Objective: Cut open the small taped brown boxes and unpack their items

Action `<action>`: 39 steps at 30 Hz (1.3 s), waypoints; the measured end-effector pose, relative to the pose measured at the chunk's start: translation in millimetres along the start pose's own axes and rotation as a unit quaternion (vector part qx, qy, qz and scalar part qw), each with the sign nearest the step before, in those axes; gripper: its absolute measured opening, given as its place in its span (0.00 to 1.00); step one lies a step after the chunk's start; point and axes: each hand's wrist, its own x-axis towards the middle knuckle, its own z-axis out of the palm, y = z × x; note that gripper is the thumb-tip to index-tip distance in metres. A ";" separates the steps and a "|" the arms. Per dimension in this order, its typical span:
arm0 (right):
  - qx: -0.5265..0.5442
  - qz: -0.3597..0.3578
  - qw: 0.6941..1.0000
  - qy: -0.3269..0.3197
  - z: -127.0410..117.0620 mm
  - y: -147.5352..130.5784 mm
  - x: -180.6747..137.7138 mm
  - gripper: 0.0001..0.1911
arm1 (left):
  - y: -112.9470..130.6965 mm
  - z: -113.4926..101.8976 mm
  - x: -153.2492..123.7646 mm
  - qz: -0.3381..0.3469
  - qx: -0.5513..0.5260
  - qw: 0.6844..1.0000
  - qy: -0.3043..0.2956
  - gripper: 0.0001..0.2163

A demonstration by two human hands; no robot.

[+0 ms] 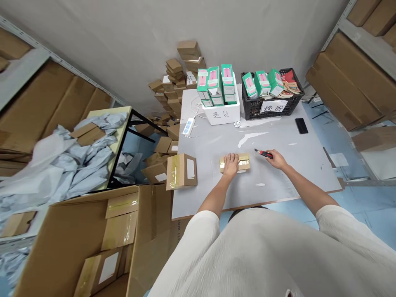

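My left hand (230, 162) lies flat, fingers spread, on top of a small taped cardboard box (243, 162) in the middle of the grey table (278, 181). My right hand (276, 158) sits to the right of the box and grips a red and black utility knife (264, 153), whose blade end points left toward the box. The knife is a short gap away from the box.
A second taped box (181, 171) overhangs the table's left edge. At the back stand a white foam bin (221, 110) and a black crate (269, 103), both holding green-pink cartons. A phone (301, 125) and power strip (188, 126) lie nearby. Large cartons (93, 239) stand left.
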 end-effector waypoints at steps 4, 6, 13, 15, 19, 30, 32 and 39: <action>0.001 0.102 0.995 0.005 17.4 8.0 -2.2 0.21 | 0.3 -2.6 -3.1 -0.006 -0.025 1.000 -0.006 0.27; -0.004 0.141 0.990 -0.009 27.4 12.3 -3.7 0.21 | 0.6 -6.2 -8.0 -0.006 -0.032 0.999 -0.003 0.27; -0.028 0.255 0.966 -0.026 54.9 27.6 4.1 0.19 | -7.1 -20.5 -39.1 0.042 -0.040 0.998 0.029 0.24; -0.032 0.285 0.957 -0.032 60.7 31.6 8.0 0.19 | -11.4 -21.3 -46.5 0.046 -0.036 0.998 0.029 0.24; -0.032 0.323 0.945 -0.033 70.2 41.8 12.7 0.21 | -17.6 -19.3 -53.8 0.037 -0.022 0.999 0.030 0.22; -0.090 0.287 0.954 -0.013 79.1 51.0 5.0 0.28 | -24.9 -12.2 -57.7 0.049 -0.006 0.998 0.045 0.11; -0.080 0.235 0.969 0.002 75.8 34.4 8.2 0.27 | -27.2 -12.8 -56.7 0.057 -0.010 0.997 0.052 0.11; 0.018 -0.080 0.996 -0.033 62.6 -60.5 26.8 0.28 | -41.9 -21.2 -57.4 0.010 -0.053 0.995 0.086 0.11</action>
